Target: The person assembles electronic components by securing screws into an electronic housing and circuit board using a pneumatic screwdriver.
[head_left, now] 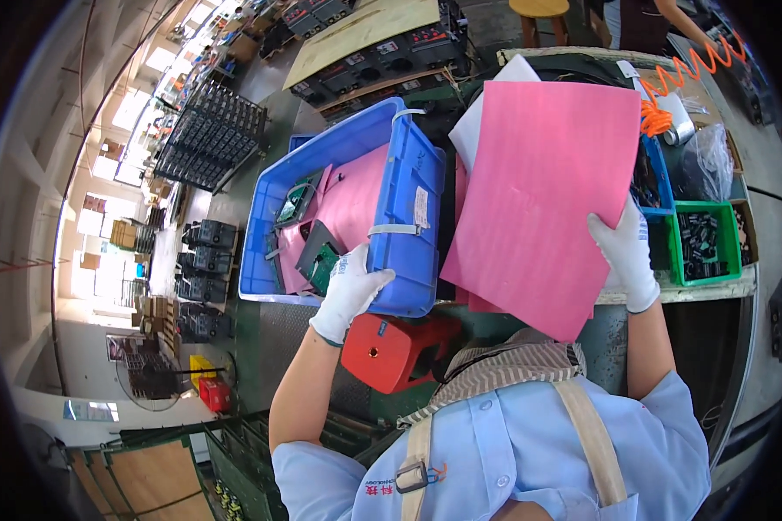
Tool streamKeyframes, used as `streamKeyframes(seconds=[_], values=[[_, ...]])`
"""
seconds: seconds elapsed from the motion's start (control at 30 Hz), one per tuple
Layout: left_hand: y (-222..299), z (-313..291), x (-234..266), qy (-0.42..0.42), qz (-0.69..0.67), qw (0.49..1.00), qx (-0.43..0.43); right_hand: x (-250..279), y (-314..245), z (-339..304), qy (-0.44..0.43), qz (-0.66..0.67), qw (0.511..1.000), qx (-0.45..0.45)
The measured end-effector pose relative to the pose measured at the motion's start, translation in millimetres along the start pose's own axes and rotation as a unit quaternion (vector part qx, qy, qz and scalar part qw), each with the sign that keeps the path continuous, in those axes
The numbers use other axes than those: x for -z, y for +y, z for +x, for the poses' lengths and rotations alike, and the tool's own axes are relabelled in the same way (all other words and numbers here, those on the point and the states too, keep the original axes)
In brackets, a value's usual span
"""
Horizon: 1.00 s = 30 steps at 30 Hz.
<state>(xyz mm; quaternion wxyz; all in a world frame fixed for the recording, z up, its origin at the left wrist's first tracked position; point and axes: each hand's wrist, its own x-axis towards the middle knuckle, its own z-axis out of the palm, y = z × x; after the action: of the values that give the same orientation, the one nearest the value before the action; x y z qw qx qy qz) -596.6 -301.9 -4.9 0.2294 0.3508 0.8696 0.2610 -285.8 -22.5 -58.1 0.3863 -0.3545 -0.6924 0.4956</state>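
Observation:
My left hand (pixel 351 291), in a white glove, is closed over the near right corner of a blue plastic crate (pixel 408 260). Inside the crate lie pink sheets (pixel 354 198) and several green circuit boards (pixel 323 265), some with dark parts attached. My right hand (pixel 626 253), gloved too, grips the right edge of a large pink sheet (pixel 543 182), its thumb lying on top. This sheet slants over the workbench, to the right of the crate. Under its far left edge a white sheet (pixel 466 130) shows, and more pink peeks out below.
A red stool (pixel 395 352) stands just below the crate. On the bench at right are a green bin (pixel 728 221) of small black parts, a blue bin (pixel 656 178), a clear plastic bag (pixel 711 161) and an orange coiled hose (pixel 686 69). Another person's arm (pixel 688 24) reaches in at the far right.

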Motion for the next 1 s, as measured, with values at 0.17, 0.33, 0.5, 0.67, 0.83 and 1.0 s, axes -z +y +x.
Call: streamKeyframes(seconds=[0.17, 0.33, 0.5, 0.67, 0.83, 1.0], values=[[-8.0, 3.4, -0.8, -0.004, 0.011, 0.999, -0.037, 8.6, 6.3, 15.8, -0.024, -0.069, 0.994, 0.076], [25.0, 0.1, 0.1, -0.032, -0.097, 0.994, 0.026, -10.4, 31.1, 4.9, -0.039, -0.130, 0.990, 0.041], [16.9, -3.5, 2.0, -0.006, -0.070, 0.997, 0.025, -22.0, 27.8, 16.8, -0.040, -0.048, 0.998, -0.023], [23.6, 3.5, -22.1, 0.001, 0.173, 0.983, -0.060, -91.5, 63.5, -23.3, -0.120, 0.069, 0.985, -0.102], [48.0, -40.1, -54.3, 0.108, 0.072, 0.991, -0.007, -67.9, 20.7, -36.7, -0.474, -0.103, 0.836, -0.256], [64.8, -131.5, -85.2, 0.133, -0.326, 0.933, 0.073, -72.8, 6.5, -47.0, -0.663, -0.070, 0.708, -0.233]])
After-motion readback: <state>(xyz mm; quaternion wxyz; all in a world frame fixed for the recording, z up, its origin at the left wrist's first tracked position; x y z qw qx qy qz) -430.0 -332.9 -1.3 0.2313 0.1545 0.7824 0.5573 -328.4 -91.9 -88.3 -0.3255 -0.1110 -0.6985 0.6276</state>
